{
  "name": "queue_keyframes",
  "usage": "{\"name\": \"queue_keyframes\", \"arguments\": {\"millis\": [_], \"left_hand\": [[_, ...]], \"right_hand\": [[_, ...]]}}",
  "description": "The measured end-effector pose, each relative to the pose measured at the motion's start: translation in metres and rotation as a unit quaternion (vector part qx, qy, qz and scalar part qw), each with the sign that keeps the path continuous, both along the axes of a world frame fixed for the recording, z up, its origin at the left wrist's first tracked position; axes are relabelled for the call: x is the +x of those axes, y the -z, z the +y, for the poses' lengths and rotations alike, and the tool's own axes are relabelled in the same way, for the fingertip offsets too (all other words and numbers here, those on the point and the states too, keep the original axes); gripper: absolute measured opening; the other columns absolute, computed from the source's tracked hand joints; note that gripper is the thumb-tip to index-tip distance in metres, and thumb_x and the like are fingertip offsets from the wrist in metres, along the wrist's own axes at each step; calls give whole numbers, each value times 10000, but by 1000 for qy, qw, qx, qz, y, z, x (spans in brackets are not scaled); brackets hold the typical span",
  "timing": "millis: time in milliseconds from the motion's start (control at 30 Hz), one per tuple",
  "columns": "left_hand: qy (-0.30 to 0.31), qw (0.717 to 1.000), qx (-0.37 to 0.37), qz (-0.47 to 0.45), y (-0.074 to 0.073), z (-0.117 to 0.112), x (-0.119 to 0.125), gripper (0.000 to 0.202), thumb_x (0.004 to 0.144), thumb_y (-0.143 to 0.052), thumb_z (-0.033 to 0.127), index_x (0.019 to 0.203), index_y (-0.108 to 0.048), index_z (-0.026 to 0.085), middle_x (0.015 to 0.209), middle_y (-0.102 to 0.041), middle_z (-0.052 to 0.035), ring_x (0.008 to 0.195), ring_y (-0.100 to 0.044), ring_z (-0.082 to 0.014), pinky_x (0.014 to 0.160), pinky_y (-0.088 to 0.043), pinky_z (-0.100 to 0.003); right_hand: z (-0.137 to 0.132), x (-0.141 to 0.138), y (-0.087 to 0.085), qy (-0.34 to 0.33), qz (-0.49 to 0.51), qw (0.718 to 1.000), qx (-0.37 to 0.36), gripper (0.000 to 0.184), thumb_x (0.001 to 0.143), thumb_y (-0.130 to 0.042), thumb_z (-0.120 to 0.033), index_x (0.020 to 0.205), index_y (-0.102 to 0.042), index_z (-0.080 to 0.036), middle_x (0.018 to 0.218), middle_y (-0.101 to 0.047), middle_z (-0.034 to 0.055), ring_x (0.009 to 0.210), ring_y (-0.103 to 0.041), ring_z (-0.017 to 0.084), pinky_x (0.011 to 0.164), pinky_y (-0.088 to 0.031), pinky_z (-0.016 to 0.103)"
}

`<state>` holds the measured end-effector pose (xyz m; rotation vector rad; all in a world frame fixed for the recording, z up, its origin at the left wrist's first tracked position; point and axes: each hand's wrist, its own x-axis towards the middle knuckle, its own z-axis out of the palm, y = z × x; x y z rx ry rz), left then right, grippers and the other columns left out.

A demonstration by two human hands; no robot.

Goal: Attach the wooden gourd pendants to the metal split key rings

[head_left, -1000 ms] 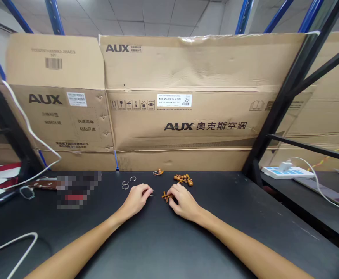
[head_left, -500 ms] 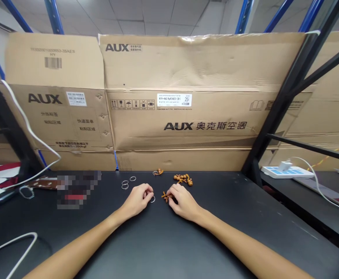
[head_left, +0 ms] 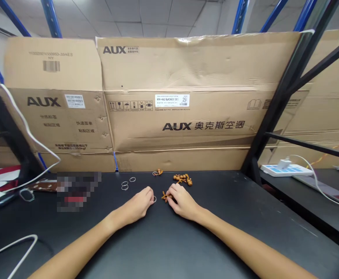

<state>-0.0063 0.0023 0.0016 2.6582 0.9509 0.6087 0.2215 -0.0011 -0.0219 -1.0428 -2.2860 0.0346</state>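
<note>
Evidently, the handling sat toward the far edge of the desk, around the middle of its width, where two bare hands faced each other across a narrow gap. The left hand had its fingers drawn together, seemingly clamped on a silver ring whose rim showed on the side toward the right hand. That right hand curled over a small brown piece, thumb and fingers about it; whether they gripped it or merely rested on it I could not tell, since the hand hid part of it. Nearer the desk's far edge, left of the middle, lay a close pair of rings with a third ring just beside, while a brown pendant by another ring and a cluster of brown beads lay along the same edge, the cluster farther right. To manage it well, a light pinch on one side of the rim looked best, because so thin a loop would likely twist under a hard squeeze; leaving most of it exposed would have kept it easy to see. The brown piece seemed to want gentle steadying from the side, its parts spread rather than bunched, with both wrists low for support and well clear of that cluster.
</note>
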Motion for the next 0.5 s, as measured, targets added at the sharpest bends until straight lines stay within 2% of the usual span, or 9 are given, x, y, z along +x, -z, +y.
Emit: {"name": "queue_keyframes", "arguments": {"millis": [133,233,367,500], "left_hand": [[-33,997,-28,-71,4,0,5,174,953,-324,237,831,-444,202,965,-572,-61,846,-552,-170,795,-437,-300],[-68,989,-67,-113,3,-1,8,197,958,-326,283,816,-438,204,924,-608,-49,841,-575,-167,780,-440,-287],[-90,984,-90,-126,-1,-3,11,227,953,-335,324,837,-483,195,835,-618,-33,762,-576,-162,718,-439,-268],[-79,986,-82,-125,-1,-3,12,295,956,-319,336,840,-543,184,821,-615,-33,750,-566,-160,717,-429,-263]], "right_hand": [[-1,0,-2,-20,22,999,-12,95,862,-476,-122,847,-536,-194,849,-564,50,790,-496,187,731,-426,317],[-1,0,-2,-32,54,998,-31,104,862,-465,-118,838,-524,-201,818,-559,36,766,-501,178,705,-422,303],[-2,-1,-2,-38,93,993,-56,98,863,-462,-128,845,-521,-204,800,-558,22,740,-514,164,689,-422,288],[-2,-2,-3,-45,106,991,-64,101,863,-465,-131,846,-536,-200,791,-569,19,732,-519,157,679,-425,279]]}}
